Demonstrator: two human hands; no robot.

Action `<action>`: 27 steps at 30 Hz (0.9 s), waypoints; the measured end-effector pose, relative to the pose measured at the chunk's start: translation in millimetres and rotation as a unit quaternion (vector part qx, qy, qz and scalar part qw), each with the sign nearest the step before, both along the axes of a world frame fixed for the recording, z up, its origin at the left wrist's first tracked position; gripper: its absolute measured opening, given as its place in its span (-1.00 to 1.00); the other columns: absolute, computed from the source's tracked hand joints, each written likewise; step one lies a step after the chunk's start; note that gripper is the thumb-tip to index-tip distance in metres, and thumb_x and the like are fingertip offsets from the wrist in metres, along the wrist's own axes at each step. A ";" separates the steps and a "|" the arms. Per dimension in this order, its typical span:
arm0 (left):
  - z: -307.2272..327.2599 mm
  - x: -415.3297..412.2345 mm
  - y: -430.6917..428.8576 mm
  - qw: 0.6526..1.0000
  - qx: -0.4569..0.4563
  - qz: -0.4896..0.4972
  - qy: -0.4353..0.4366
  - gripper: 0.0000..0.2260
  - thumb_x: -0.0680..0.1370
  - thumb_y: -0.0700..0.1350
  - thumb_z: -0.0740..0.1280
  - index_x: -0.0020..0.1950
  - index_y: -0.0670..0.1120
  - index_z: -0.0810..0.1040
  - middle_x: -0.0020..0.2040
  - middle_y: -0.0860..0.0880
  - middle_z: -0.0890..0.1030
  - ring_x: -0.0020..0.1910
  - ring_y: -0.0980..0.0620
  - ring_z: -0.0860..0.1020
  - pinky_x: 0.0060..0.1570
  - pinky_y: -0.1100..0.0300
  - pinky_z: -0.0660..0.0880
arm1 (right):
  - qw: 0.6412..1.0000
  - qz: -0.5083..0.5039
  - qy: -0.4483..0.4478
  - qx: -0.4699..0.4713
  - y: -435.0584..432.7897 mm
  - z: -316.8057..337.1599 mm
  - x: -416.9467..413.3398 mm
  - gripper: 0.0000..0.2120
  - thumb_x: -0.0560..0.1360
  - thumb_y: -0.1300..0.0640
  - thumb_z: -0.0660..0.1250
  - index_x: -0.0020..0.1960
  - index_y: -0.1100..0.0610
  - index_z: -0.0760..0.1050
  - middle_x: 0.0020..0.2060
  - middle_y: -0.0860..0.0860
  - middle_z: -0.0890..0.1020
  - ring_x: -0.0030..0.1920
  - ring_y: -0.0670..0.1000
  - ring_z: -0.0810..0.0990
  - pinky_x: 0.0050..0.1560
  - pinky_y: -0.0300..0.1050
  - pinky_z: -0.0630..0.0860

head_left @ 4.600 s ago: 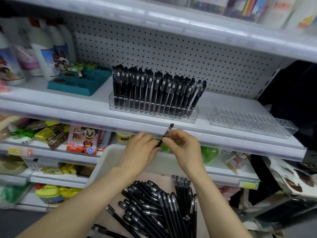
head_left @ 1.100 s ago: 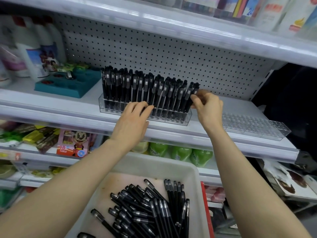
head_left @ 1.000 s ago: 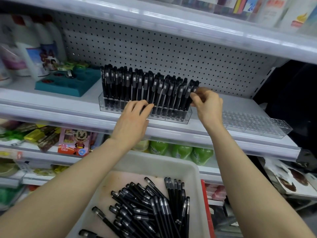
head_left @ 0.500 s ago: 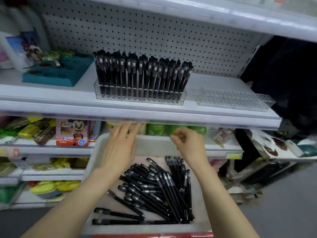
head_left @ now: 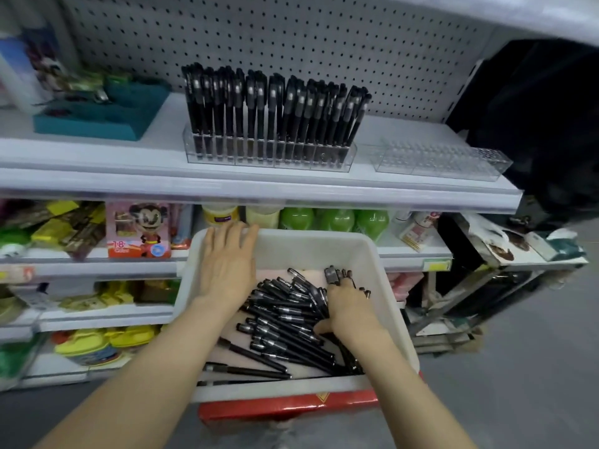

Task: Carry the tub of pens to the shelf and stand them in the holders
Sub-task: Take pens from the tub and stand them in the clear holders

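A white tub [head_left: 324,238] sits in front of me below the shelf, with a heap of black pens [head_left: 285,322] in it. My left hand [head_left: 228,264] lies flat with straight fingers over the tub's far left corner. My right hand [head_left: 348,311] is down on the heap, its fingers curled into several pens. On the white shelf [head_left: 97,179] stands a clear holder [head_left: 269,153] packed with upright black pens [head_left: 275,108]. To its right is a second clear holder [head_left: 440,160] with nothing in it.
A teal tray [head_left: 97,121] sits at the shelf's left. The tub rests on something red [head_left: 291,409]. Lower shelves hold green bottles [head_left: 334,218] and packaged goods [head_left: 139,231]. Pegboard backs the shelf; a dark gap opens at the right.
Both hands have come down from the pen holder on the shelf to the tub. My right hand has dropped onto the pen heap and curled into it. The view has tilted down.
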State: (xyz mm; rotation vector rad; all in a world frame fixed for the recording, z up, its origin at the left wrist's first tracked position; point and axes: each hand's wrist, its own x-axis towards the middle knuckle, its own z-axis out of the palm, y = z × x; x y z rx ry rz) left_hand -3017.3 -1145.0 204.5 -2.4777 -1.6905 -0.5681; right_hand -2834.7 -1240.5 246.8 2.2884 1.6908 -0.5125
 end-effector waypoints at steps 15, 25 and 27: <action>1.3 -8.5 7.0 0.998 -0.008 -0.028 -0.055 -0.34 0.33 -0.31 0.39 0.43 -0.07 0.40 0.32 -0.13 0.46 0.34 -0.17 0.32 0.45 -0.14 0.15 | 0.964 0.184 -0.035 0.190 34.7 -1.1 -5.7 -0.45 0.51 -0.20 0.32 0.38 0.08 0.39 0.22 0.06 0.49 0.21 0.12 0.48 0.14 0.00 0.49; -1.6 -12.8 7.1 0.998 0.013 -0.034 -0.044 -0.35 0.31 -0.36 0.33 0.40 -0.06 0.44 0.27 -0.11 0.50 0.27 -0.18 0.38 0.38 -0.15 0.24 | 0.795 0.588 0.088 0.115 -1.5 -46.1 -58.0 -0.46 0.46 -0.15 0.39 0.41 -0.12 0.41 0.41 0.04 0.40 0.47 0.14 0.27 0.37 0.10 0.32; -2.1 -14.7 6.9 0.999 0.014 -0.033 -0.036 -0.34 0.32 -0.36 0.33 0.42 -0.05 0.43 0.28 -0.11 0.49 0.28 -0.17 0.37 0.40 -0.14 0.22 | 0.793 0.594 0.077 0.110 0.1 -50.9 -63.1 -0.47 0.46 -0.12 0.39 0.41 -0.13 0.41 0.40 0.05 0.42 0.46 0.17 0.28 0.36 0.11 0.32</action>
